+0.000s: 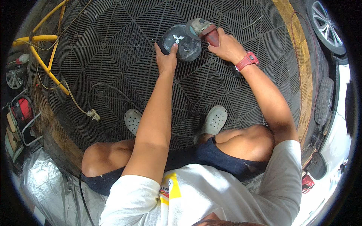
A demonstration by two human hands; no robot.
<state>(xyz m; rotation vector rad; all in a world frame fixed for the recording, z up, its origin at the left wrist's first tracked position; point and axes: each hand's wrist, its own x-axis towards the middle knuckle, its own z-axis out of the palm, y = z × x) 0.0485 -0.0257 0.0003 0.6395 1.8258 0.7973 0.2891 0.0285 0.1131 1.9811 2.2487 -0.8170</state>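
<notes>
A round black cover [187, 48] with a silver emblem and pale scuffed patches is in front of me, just above the floor mat or on it; I cannot tell which. My left hand [166, 59] grips its near left rim, thumb pressed on top and fingers along the edge. My right hand [228, 47] is wrapped round the red body of an angle grinder [211, 37]. The grinder's grey head and disc lie over the cover's upper right edge. Whether the disc touches the surface cannot be made out. A red watch [247, 61] is on my right wrist.
Black slatted mats [113, 49] cover the floor, with a yellow strip [296, 56] at right. A yellow tubular frame [51, 71] and a cable with a pale plug [93, 115] are at left. A white car [341, 113] and a loose tyre [323, 101] stand at right.
</notes>
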